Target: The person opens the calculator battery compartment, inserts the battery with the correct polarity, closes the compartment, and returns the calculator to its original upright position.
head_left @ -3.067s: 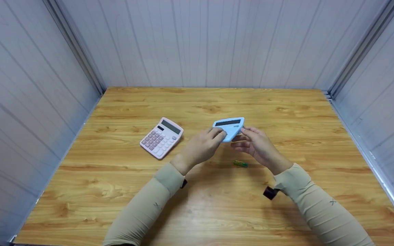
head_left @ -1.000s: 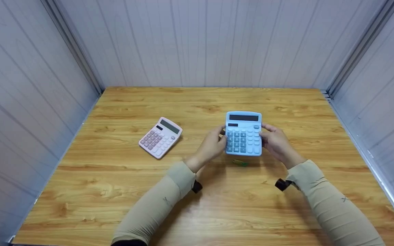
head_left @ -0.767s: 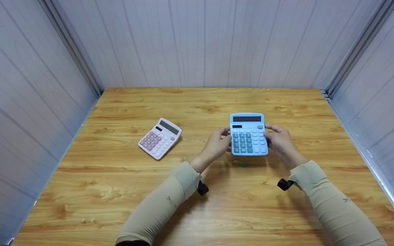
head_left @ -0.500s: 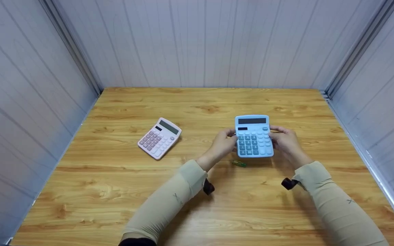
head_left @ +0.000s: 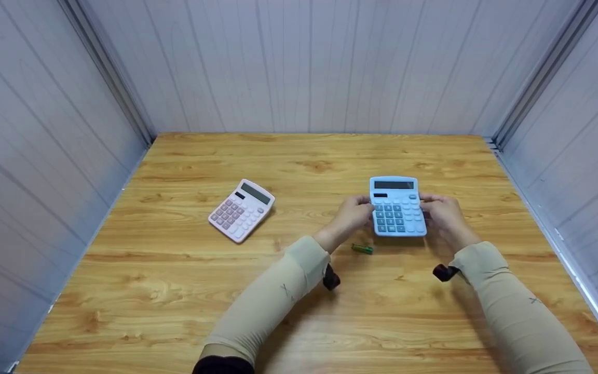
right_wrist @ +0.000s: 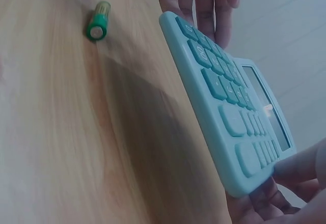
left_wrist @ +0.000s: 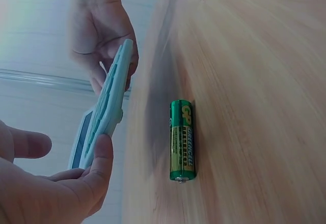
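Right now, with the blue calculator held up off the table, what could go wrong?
1. Drop or tilt: the blue calculator is clear of the table, with the left grip and right grip at its side edges. If either slips, it could tip or fall.
2. Rolling battery: the green battery lies loose on its side near the calculator's lower left corner. A low sweep toward it might knock it away, or the calculator might land on it.

A pink calculator point(head_left: 242, 210) lies face up on the wood-grain bench point(head_left: 148, 311), well apart from a green battery point(left_wrist: 182, 141), pale walls point(head_left: 288, 62) enclosing three sides.
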